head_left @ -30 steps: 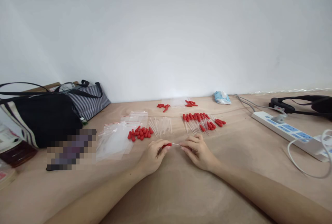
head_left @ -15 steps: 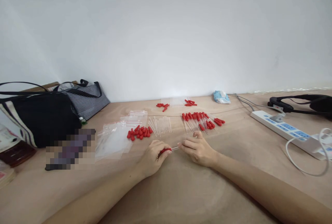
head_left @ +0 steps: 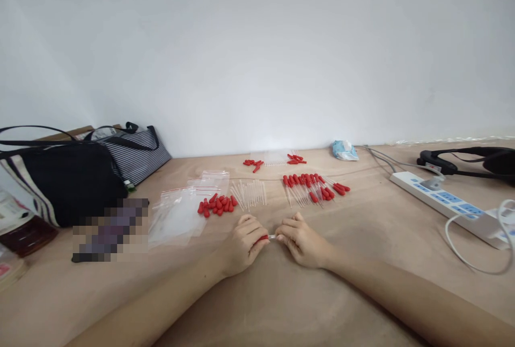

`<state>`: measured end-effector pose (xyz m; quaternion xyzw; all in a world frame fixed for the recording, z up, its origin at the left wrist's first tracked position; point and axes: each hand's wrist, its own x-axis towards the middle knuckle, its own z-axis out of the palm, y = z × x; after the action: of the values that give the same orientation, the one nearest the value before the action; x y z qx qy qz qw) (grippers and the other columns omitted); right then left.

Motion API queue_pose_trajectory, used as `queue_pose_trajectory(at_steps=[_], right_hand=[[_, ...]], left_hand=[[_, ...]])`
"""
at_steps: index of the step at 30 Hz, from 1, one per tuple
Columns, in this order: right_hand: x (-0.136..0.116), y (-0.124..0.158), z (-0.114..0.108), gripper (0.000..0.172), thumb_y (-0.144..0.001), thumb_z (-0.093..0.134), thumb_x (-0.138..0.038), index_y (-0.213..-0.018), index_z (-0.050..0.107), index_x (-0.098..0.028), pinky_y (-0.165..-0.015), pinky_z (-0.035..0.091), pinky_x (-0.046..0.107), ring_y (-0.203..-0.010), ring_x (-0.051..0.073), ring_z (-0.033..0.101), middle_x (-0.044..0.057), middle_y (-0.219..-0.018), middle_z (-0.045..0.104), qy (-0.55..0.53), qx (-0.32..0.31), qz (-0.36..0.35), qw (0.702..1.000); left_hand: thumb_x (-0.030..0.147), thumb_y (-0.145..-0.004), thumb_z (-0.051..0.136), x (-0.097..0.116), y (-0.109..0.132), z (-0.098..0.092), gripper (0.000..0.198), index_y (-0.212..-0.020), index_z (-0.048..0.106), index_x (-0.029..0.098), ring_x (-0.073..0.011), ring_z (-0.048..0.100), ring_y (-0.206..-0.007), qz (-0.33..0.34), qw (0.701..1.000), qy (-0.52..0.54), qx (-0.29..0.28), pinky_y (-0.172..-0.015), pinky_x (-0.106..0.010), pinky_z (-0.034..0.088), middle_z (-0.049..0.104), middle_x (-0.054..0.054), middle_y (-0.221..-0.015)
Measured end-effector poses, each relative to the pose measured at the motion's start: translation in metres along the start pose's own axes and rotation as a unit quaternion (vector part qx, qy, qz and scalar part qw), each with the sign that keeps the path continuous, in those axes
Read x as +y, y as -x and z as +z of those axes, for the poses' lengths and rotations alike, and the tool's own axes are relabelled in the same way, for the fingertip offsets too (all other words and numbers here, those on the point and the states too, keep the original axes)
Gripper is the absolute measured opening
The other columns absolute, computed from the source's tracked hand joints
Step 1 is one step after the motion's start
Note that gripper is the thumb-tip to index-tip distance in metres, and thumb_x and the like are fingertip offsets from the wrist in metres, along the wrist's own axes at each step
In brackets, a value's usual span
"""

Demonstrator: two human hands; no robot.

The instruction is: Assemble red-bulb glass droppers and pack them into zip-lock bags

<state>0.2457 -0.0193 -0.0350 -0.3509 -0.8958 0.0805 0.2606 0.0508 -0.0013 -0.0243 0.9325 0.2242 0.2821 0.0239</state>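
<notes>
My left hand is closed around a red rubber bulb, most of it hidden by the fingers. From the bulb's mouth a clear dropper tube runs into my right hand, whose fingers pinch it close to the bulb. Beyond my left hand lie a heap of loose red bulbs and a row of clear tubes. Past my right hand is a pile of droppers with red bulbs on their tubes.
Clear zip bags lie at left, beside a blurred dark object and a black bag. Smaller bulbs and tubes sit near the wall. At right are a blue-white packet, a power strip and a black headset.
My right hand has come closer to my left and gripped the tube nearer the bulb. Less of the tube shows between the hands.
</notes>
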Motion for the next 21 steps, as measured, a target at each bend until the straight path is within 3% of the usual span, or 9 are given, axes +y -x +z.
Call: queue_pose_trajectory(at_steps=[4,7,9,11,13,15,18,21], right_hand=[[-0.006,-0.003,-0.007,0.021,-0.086,0.036,-0.018,-0.083,0.057,-0.017,-0.068,0.026,0.028,-0.071,0.013,0.05,0.003,-0.075,0.06,0.036,-0.009,0.007,0.999],[-0.005,-0.007,-0.017,0.017,-0.082,0.045,-0.022,-0.076,0.06,-0.019,-0.07,0.024,0.03,-0.073,0.015,0.052,0.003,-0.072,0.062,0.089,0.0,0.034,0.995],[0.005,-0.012,-0.026,0.018,-0.08,0.047,-0.025,-0.073,0.062,-0.02,-0.07,0.025,0.031,-0.072,0.016,0.053,0.002,-0.071,0.064,0.1,0.018,0.104,0.989],[0.023,-0.017,-0.035,0.023,-0.081,0.043,-0.028,-0.075,0.064,-0.022,-0.07,0.028,0.03,-0.071,0.016,0.056,0.002,-0.073,0.066,0.091,0.054,0.226,0.968],[0.044,-0.024,-0.042,0.026,-0.082,0.041,-0.03,-0.081,0.064,-0.021,-0.068,0.03,0.029,-0.073,0.017,0.058,0.004,-0.078,0.067,0.094,0.098,0.35,0.927],[0.063,-0.031,-0.044,0.024,-0.079,0.043,-0.03,-0.088,0.063,-0.02,-0.071,0.031,0.03,-0.08,0.02,0.058,0.005,-0.082,0.067,0.126,0.117,0.426,0.888],[0.08,-0.038,-0.041,0.023,-0.078,0.044,-0.028,-0.09,0.062,-0.019,-0.078,0.029,0.036,-0.084,0.023,0.058,0.007,-0.082,0.066,0.167,0.102,0.473,0.859],[0.084,-0.04,-0.037,0.023,-0.077,0.044,-0.027,-0.089,0.061,-0.018,-0.08,0.027,0.039,-0.083,0.024,0.058,0.008,-0.081,0.066,0.188,0.075,0.48,0.853]], left_hand=[[0.02,-0.086,0.039,-0.005,-0.001,-0.006,0.018,-0.08,0.056,0.018,-0.0139,0.053,-0.07,-0.029,0.999,-0.01,-0.04,-0.087,-0.037,0.033,0.06,-0.001,-0.073],[0.023,-0.085,0.044,-0.01,0.001,-0.008,0.014,-0.093,0.055,0.021,-0.0174,0.053,-0.085,-0.09,0.996,0.002,-0.011,-0.086,-0.037,0.034,0.061,-0.003,-0.088],[0.026,-0.082,0.048,-0.012,0.003,-0.009,0.025,-0.107,0.049,0.021,-0.0203,0.049,-0.096,-0.138,0.99,0.001,0.035,-0.086,-0.036,0.036,0.056,-0.007,-0.103],[0.025,-0.08,0.05,-0.013,0.006,-0.01,0.031,-0.111,0.046,0.02,-0.0207,0.048,-0.098,-0.171,0.984,0.007,0.048,-0.084,-0.035,0.039,0.051,-0.008,-0.107],[0.023,-0.08,0.049,-0.013,0.007,-0.01,0.02,-0.1,0.052,0.019,-0.0191,0.051,-0.091,-0.172,0.985,0.02,0.014,-0.079,-0.033,0.041,0.052,-0.007,-0.099],[0.021,-0.081,0.047,-0.012,0.007,-0.011,0.011,-0.087,0.055,0.018,-0.0178,0.052,-0.083,-0.16,0.986,0.029,-0.025,-0.076,-0.032,0.043,0.054,-0.006,-0.089],[0.019,-0.082,0.045,-0.011,0.005,-0.011,0.012,-0.085,0.056,0.017,-0.017,0.052,-0.08,-0.15,0.987,0.041,-0.042,-0.073,-0.031,0.043,0.055,-0.005,-0.084],[0.018,-0.082,0.045,-0.012,0.005,-0.012,0.012,-0.087,0.055,0.017,-0.0172,0.052,-0.081,-0.147,0.987,0.048,-0.042,-0.074,-0.031,0.042,0.056,-0.006,-0.086]])
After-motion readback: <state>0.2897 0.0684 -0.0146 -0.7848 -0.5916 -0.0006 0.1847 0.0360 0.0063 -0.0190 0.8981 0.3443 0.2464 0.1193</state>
